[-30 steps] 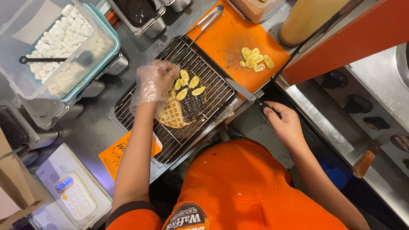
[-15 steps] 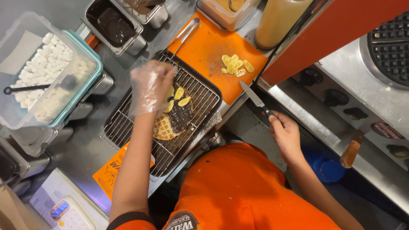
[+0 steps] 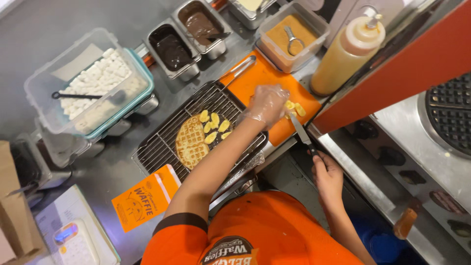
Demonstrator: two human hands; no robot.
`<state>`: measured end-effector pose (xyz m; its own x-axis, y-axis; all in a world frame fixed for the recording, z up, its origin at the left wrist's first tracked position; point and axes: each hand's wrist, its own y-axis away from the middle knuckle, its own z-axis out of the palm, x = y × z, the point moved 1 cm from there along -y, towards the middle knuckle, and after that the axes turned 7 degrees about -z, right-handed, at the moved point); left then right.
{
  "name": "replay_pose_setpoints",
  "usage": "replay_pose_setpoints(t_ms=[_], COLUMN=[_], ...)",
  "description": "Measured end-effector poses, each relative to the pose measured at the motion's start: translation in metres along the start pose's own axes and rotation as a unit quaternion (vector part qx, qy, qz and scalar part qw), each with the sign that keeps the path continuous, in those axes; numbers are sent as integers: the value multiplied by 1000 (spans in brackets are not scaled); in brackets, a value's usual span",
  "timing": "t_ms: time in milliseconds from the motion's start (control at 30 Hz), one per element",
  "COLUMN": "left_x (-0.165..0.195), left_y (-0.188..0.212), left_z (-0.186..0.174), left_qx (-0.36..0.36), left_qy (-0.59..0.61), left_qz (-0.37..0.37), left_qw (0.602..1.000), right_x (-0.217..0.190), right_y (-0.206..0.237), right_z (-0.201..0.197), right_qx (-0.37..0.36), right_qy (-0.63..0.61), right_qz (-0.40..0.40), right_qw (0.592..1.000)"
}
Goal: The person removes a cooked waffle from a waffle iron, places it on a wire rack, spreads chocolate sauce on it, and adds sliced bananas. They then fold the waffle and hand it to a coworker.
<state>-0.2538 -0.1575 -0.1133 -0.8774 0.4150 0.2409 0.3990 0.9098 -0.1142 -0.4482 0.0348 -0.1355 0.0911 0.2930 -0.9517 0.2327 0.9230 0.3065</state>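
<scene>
Over the cutting board, left hand now reaches banana slices.

The left hand wears a thin, clear, crinkled plastic glove with a slight sheen; the right hand is bare on the knife's dark matt handle, its blade smooth metal. The wire rack is bright metal, the waffle on it rough and gridded. The cutting board is smooth orange plastic. The surface is brushed, dull metal. At upper left, the marshmallow tub is cloudy clear plastic.
</scene>
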Motion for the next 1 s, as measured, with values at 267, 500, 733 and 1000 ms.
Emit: replay_pose_setpoints(t_ms=[267,500,733,1000], left_x=[-5,-31,-66,-62], left_y=[8,34,116,130], left_z=[16,-71,-113,-83], left_qx=[48,-7,-189,-254], left_qy=[86,430,148,-38], left_qz=[-7,-254,-183,-177], left_qw=[995,866,953,950], right_x=[-6,-18,-27,-36], right_y=[-4,-2,15,25], right_z=[1,4,12,34], right_qx=[-18,-32,-123,-202], right_qy=[9,11,33,179], right_qz=[-10,-13,9,-57], right_qw=[1000,999,992,961])
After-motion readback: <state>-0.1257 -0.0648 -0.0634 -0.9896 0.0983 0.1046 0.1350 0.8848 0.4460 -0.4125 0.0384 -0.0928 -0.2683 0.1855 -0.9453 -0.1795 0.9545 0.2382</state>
